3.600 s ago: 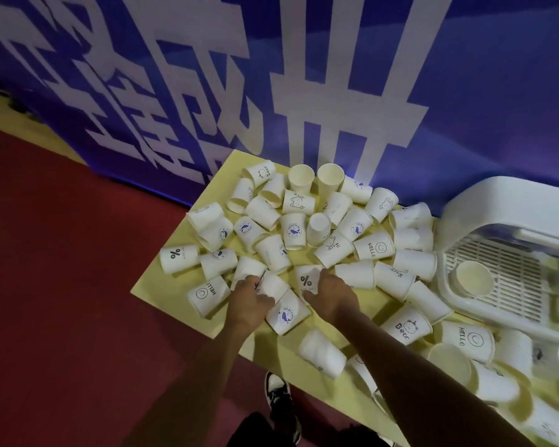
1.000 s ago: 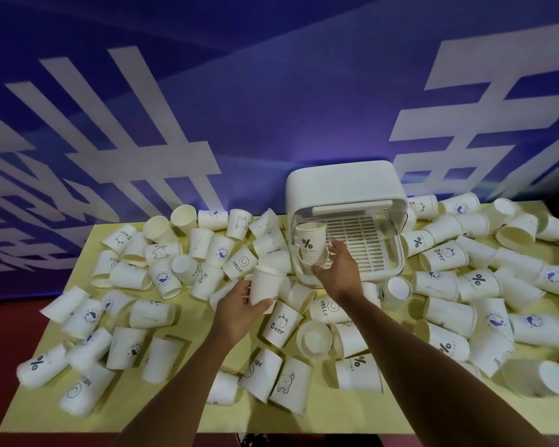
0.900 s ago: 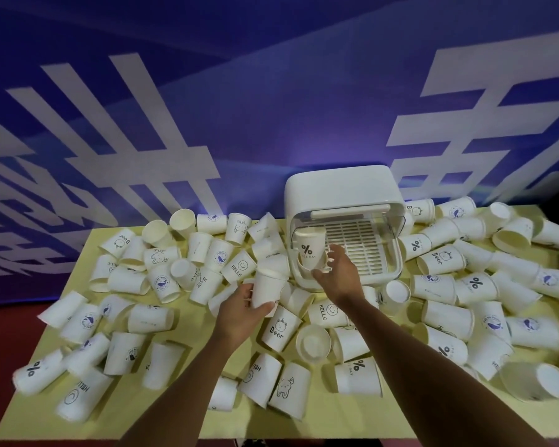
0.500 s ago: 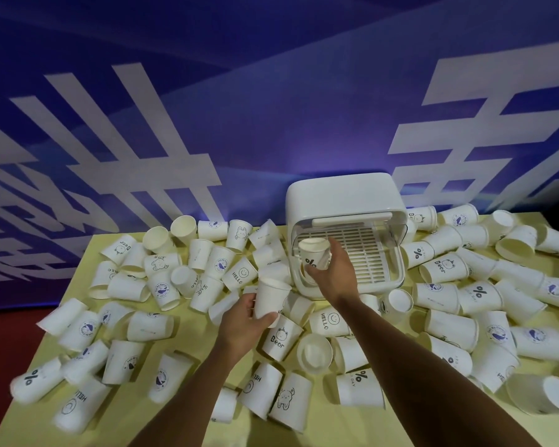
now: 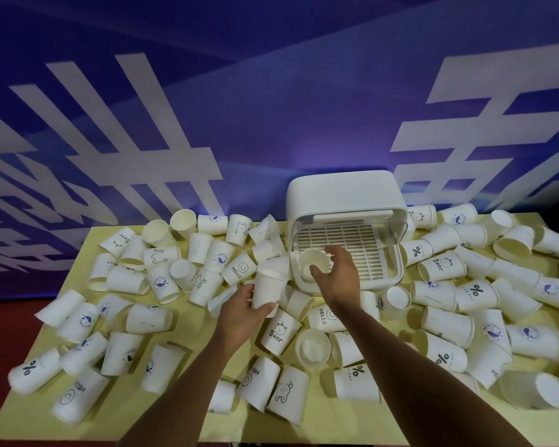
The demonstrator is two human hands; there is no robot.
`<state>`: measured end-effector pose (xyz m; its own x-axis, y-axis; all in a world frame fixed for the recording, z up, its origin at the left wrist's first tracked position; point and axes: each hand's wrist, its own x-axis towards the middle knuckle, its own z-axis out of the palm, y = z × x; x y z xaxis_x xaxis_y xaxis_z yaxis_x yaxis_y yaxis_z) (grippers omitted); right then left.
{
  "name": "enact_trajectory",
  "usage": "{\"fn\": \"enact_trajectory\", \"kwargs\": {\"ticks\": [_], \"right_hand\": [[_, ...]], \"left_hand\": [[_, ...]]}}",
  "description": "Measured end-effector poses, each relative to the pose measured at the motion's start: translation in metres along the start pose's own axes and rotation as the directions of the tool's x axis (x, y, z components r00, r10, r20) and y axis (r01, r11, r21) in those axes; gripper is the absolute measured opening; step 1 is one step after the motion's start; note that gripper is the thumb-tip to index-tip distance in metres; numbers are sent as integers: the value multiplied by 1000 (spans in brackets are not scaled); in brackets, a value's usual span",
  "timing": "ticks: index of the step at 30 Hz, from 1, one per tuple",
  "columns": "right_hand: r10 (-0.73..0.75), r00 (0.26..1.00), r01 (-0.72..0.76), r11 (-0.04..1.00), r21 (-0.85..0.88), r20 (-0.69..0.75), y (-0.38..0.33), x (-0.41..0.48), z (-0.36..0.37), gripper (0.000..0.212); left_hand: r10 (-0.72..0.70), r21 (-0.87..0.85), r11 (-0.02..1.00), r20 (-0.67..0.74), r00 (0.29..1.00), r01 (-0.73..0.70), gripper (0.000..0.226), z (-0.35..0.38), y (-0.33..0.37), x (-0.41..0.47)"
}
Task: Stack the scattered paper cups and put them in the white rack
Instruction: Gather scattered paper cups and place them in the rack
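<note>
Dozens of toppled paper cups (image 5: pixel 281 330) around the white rack (image 5: pixel 346 191)

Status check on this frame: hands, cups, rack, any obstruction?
Left hand grips a plain cup, mouth up. Right hand holds a second cup at the white rack's front left corner. Loose cups crowd the rack front.

1. Table (image 5: pixel 271 430): pale yellow top, matte, wide. Far edge set against the backdrop, near edge running along the bottom of view.
2. Banner (image 5: pixel 271 108): deep blue to violet, filling the upper half behind the table. Lighter violet glow low at centre.
3. Strokes (image 5: pixel 162 162): large white character parts printed on banner, one group left, another right. Cut off by frame edges.
4. Floor (image 5: pixel 7 324): dark red, showing left of table, below banner's lower edge.
</note>
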<state>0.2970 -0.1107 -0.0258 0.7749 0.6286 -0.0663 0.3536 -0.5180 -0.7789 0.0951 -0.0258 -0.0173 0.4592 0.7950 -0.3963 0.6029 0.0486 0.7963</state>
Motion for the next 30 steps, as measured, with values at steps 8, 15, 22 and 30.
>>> {"fn": "enact_trajectory", "kwargs": {"ticks": [8,15,22,30], "right_hand": [[49,913,-152,962,227,404,-1,-18,-10,80],[28,961,-117,942,315,276,-4,-15,-19,54],[68,997,-77,958,277,42,-14,-1,-23,61],[58,996,-67,990,127,74,-5,1,-5,68]], "left_hand": [[69,-67,996,67,995,-65,44,21,23,2],[79,-50,996,135,988,-73,52,27,26,3],[11,-22,1000,101,995,-9,53,15,7,8],[-30,-3,1000,75,997,31,50,3,-7,8]]}}
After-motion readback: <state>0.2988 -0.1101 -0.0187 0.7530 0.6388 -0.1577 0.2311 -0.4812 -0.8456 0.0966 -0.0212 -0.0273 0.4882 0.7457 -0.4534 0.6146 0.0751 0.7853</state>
